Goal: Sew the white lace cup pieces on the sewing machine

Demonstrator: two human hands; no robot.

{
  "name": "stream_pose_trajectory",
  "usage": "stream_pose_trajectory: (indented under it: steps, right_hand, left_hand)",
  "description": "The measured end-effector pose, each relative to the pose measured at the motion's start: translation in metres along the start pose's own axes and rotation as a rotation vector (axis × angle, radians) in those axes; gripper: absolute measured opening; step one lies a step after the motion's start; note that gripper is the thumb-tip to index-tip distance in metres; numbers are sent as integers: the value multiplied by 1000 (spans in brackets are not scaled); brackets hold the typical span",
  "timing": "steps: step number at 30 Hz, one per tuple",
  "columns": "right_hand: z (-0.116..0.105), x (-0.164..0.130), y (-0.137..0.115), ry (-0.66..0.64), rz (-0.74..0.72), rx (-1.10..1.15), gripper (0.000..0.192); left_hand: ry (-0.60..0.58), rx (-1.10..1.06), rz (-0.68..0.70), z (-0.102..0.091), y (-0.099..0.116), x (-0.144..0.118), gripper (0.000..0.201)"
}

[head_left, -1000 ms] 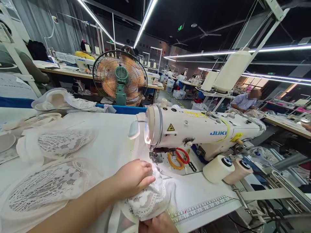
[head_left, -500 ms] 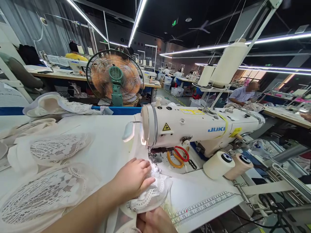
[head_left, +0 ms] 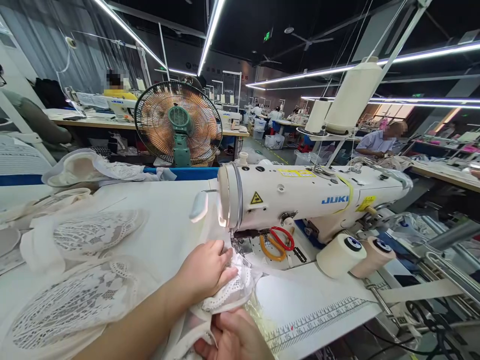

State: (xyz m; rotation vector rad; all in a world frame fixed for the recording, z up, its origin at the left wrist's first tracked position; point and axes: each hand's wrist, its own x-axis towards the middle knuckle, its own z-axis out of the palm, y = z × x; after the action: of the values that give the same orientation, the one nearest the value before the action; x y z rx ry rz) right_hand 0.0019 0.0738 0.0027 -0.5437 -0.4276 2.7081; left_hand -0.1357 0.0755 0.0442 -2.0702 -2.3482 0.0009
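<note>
A white lace bra piece (head_left: 225,295) lies on the machine bed, its far end by the presser foot of the JUKI sewing machine (head_left: 281,192). My left hand (head_left: 206,267) is closed over the lace just left of the needle area, with the thumb pressed on the scalloped trim and fingers curled. Nearer the front edge, my right hand (head_left: 238,332) pinches the lower edge of the same piece, fingers bent under it. The needle tip is hidden behind the fingers and machine head.
Lace bra cups (head_left: 90,300) spread over the table at left. Thread cones (head_left: 341,255), a razor blade (head_left: 300,255), and red (head_left: 283,239) and orange rings (head_left: 272,248) sit right of the needle. A ruler strip (head_left: 318,317) runs along the front. A large fan (head_left: 178,122) stands behind.
My right hand has moved slightly left and its fingers show more, bent around the fabric edge. My left hand stays on the lace, fingers curled more. The view has shifted slightly.
</note>
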Motion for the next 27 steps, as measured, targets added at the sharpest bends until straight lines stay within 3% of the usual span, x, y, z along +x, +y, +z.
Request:
stream_pose_trajectory:
  steps: [4,6,9,11,12,14,16,18,21,25,27]
  right_hand:
    - [-3,8,3,19,-13,-3,25]
    - [-6,7,-1,-60,31,-97,25]
    - [-15,-4,-18,-242,158,-446,44]
    - [-23,-14,-38,-316,115,-804,50]
    - [-27,-18,-50,-331,5,-1034,45]
    - [-35,-22,-75,-295,-404,-1563,34]
    - [-42,-17,-96,-168,-827,-2001,41]
    - [-45,-6,-110,-113,-1089,-2286,50]
    - [-45,12,-118,-152,-1250,-2461,51]
    - [-39,20,-119,-266,-1315,-2418,24]
    - [-39,17,-118,-341,-1329,-2395,22]
  left_hand:
    - [-50,-44,0,-3,-2,-2,48]
    - [-73,-84,-16,-5,-4,-6,53]
    - [-123,-133,-28,-10,-7,-11,57]
    - [-144,-160,-7,-11,-12,-13,57]
    - [-145,-173,10,-12,-14,-15,56]
    - [-138,-196,47,-12,-18,-17,55]
    - [-134,-207,70,-12,-22,-18,54]
    - [-144,-212,83,-12,-24,-19,51]
    - [-149,-220,96,-12,-26,-20,51]
    - [-99,-221,110,-10,-27,-24,48]
    - [-62,-215,123,-9,-28,-26,46]
